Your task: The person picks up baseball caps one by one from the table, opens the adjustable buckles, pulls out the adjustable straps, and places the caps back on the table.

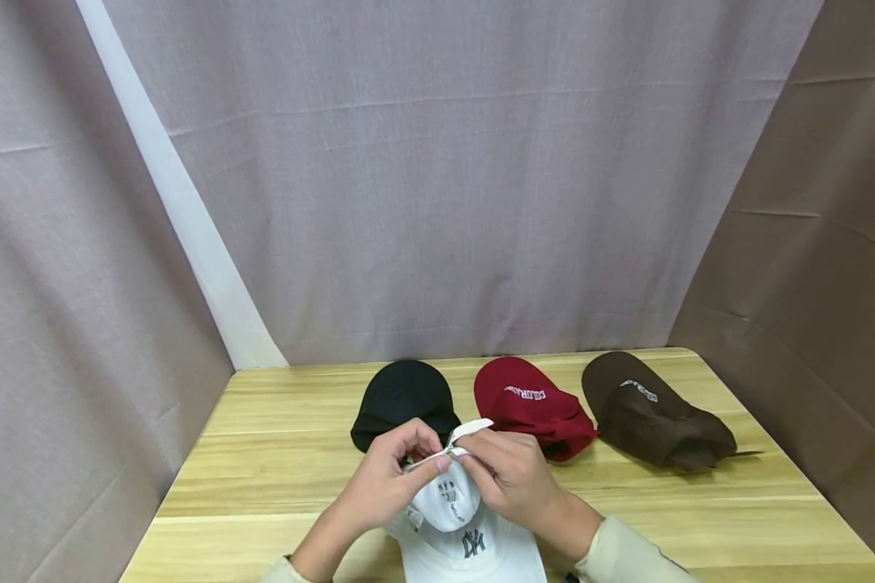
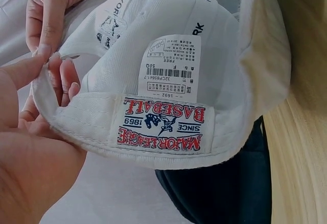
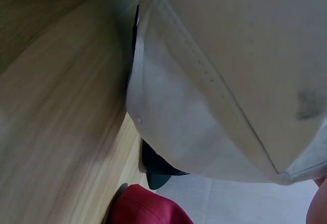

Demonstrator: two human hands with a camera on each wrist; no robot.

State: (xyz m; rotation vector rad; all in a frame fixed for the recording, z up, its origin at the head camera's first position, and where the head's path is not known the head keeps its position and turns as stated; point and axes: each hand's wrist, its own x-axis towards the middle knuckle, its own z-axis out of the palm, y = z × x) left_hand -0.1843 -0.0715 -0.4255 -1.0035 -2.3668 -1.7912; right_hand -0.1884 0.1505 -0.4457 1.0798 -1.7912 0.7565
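Observation:
A white baseball cap (image 1: pixel 506 551) is in front of me, its opening turned up and a dark letter logo on its front. My left hand (image 1: pixel 381 479) pinches the cap's back strap between thumb and fingers. Close beside it, my right hand (image 1: pixel 512 476) pinches the same strap, whose white free end (image 1: pixel 474 427) sticks up past the fingers. In the left wrist view, the strap (image 2: pixel 47 93) arches between both hands, near a red-and-blue sewn label (image 2: pixel 162 124) and a white printed tag (image 2: pixel 168 65). The right wrist view is mostly filled by the cap's outside (image 3: pixel 204 106).
Along the back of the wooden table (image 1: pixel 277 437) lie a black cap (image 1: pixel 404 393), a red cap (image 1: pixel 528 401) and a dark brown cap (image 1: pixel 652 413). The black one is partly behind my hands. Grey curtains (image 1: pixel 481 202) stand behind and beside the table.

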